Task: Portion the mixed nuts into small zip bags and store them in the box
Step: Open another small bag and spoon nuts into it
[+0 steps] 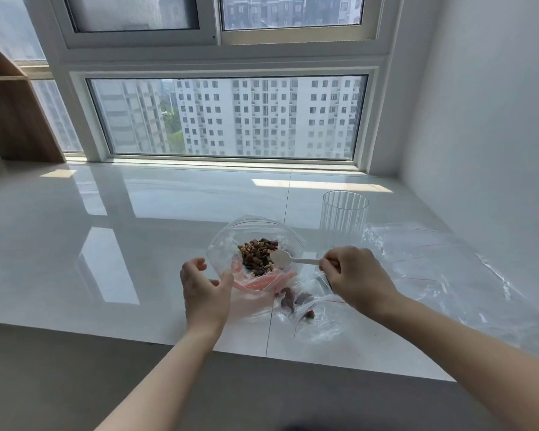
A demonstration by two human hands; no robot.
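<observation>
1. Small zip bag [311, 309], nearest, just this side of the big nut bag [255, 241]: only a few nuts inside; portioning barely begun.
2. Left hand [204, 287] cups the big bag's near rim, fingers curled. Right hand [355, 275] pinches a white spoon [288, 259], bowl over the mixed nuts [257, 255].
3. Beyond, to the right: a ribbed clear cup [344, 213] and spare empty bags [433, 262]. No box visible; storage outstanding.

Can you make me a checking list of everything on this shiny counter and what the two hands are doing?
Surface: glossy white counter, sun patches.
Job's things: open big bag of mixed nuts; white spoon over the nuts; small zip bag holding few pieces; box: nothing seen.
Clutter: ribbed clear glass; empty plastic bags at right.
Hands: left hand holds the big bag's edge; right hand fingers pinch the spoon handle.
Cables: nothing seen.
Surroundings: window, wooden shelf.
</observation>
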